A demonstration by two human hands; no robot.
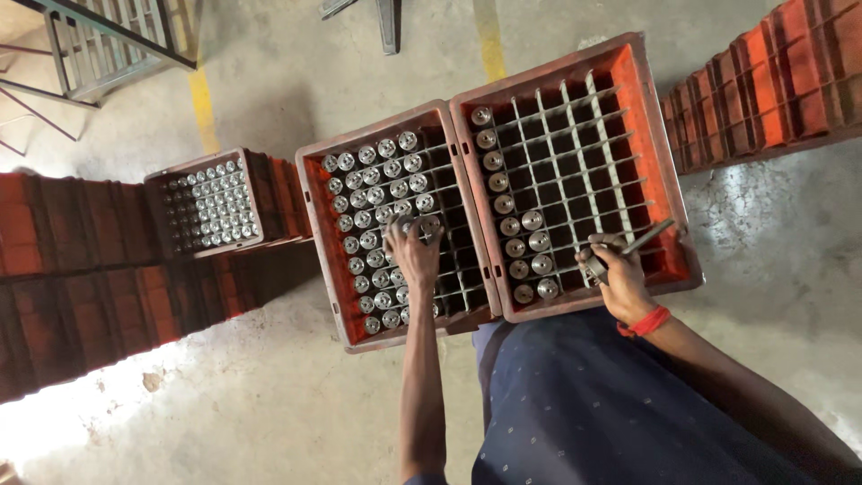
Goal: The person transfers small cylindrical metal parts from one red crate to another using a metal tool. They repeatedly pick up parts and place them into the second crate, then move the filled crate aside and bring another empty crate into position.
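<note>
Crates first: two red plastic ones with grey divider grids sit side by side in front of me, touching along their long edges. My left crate (316, 193) is mostly full, with round silver metal parts (375, 175) standing one to a cell across its far and left cells. My right crate (654, 135) is mostly bare grid; only a column of the same silver parts runs down its left side, from about eleven o'clock to seven o'clock, with a few more beside it toward the near edge.

At about nine o'clock from the left crate, a third red crate (260, 184) rests on a stack of red crates and is filled with silver parts. More stacked red crates (772, 81) stand at two o'clock. All of it sits on a stained concrete floor (269, 395) with faded yellow lines. A metal frame (108, 45) shows at eleven o'clock. My dark blue dotted garment (575, 404) fills the near side at six o'clock.

My left hand (415, 256) reaches over the middle of the left crate, its fingers (422, 229) pinched around one silver part (429, 224) lifted just above the grid. My right hand (620, 274), with a red band (648, 321) at the wrist, rests over the near right corner of the right crate, fingers clenched on a thin dark metal tool (642, 241) that points toward two o'clock.
</note>
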